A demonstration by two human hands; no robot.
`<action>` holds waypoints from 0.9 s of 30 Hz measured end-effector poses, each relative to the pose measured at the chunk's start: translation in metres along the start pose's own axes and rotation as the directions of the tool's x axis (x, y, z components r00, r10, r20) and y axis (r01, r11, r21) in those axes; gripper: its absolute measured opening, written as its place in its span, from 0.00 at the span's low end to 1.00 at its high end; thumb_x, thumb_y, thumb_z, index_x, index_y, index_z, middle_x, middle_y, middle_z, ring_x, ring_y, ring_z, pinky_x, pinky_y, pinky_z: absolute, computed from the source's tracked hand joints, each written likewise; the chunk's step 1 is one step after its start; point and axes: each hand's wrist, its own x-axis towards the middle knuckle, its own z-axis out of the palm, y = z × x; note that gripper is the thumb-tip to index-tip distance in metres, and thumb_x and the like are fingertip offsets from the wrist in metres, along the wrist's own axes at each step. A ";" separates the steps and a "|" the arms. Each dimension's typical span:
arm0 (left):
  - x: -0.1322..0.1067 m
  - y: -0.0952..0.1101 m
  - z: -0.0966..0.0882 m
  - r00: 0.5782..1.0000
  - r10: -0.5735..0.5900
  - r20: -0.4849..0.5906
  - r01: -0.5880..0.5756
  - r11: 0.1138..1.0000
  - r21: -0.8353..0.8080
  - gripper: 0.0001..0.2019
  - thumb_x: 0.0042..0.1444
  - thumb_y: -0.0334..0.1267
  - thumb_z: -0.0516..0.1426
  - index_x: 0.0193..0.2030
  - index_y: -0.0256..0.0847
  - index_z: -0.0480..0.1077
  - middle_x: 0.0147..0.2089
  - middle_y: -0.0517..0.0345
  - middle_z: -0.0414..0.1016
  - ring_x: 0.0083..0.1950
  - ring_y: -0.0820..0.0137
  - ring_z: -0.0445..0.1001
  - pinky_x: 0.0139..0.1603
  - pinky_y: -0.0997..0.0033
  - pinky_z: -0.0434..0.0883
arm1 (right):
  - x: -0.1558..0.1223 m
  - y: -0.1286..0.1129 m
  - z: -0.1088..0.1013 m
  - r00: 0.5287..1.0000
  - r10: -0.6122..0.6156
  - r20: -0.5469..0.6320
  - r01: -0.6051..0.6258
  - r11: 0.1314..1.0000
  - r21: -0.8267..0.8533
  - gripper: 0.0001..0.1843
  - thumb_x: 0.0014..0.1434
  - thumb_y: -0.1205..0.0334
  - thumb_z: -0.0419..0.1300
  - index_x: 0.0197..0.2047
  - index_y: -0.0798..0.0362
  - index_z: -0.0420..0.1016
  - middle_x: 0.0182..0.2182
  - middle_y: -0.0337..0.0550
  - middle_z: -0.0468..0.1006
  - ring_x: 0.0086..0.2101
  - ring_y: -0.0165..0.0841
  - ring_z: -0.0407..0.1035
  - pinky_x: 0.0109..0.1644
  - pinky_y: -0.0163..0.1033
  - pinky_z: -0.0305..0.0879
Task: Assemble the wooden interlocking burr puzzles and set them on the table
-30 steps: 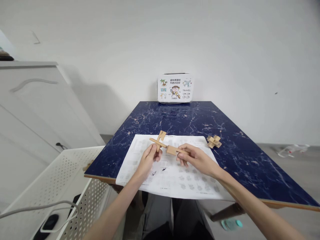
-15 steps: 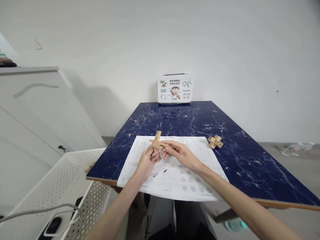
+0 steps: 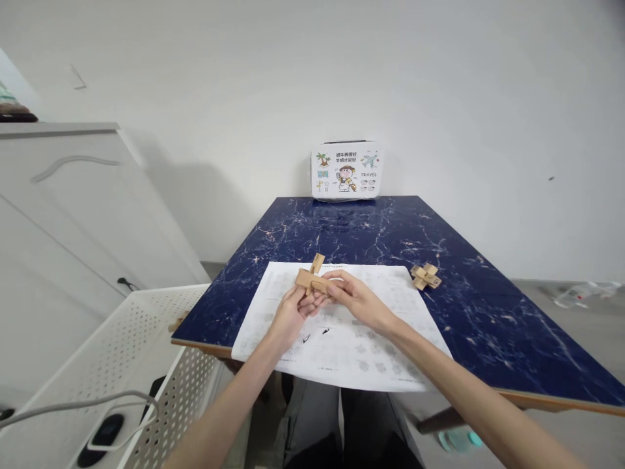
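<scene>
Crossed wooden puzzle pieces (image 3: 309, 280) are held between both hands above a printed white sheet (image 3: 342, 371). My left hand (image 3: 289, 317) has its fingers closed around the lower left part of them. My right hand (image 3: 355, 301) pinches the right end of the crosswise piece. One notched bar points up and away from me, marked with a dark symbol at its tip. Fingers cover the underside of the joint. An assembled wooden cross puzzle (image 3: 426, 276) lies on the table by the sheet's right edge.
The blue marble-patterned table (image 3: 351, 228) carries a white cartoon-printed case (image 3: 346, 170) against the wall. At the left, a white perforated cart (image 3: 166, 391) holds a cable and a black device (image 3: 108, 430). A bottle (image 3: 459, 440) lies on the floor below.
The wooden pieces have turned in my hands, so the crosswise piece now shows a broader face toward me. The view has shifted slightly; the puzzle on the table has stayed put.
</scene>
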 end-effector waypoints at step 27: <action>-0.015 -0.006 0.012 0.933 0.043 0.358 -0.184 0.910 0.371 0.23 0.67 0.60 0.52 0.39 0.39 0.68 0.30 0.62 0.57 0.29 0.73 0.55 0.31 0.69 0.59 | -0.022 -0.002 -0.015 0.989 0.129 -0.077 -0.123 0.990 0.075 0.16 0.65 0.47 0.64 0.43 0.51 0.75 0.32 0.40 0.76 0.30 0.31 0.70 0.37 0.39 0.69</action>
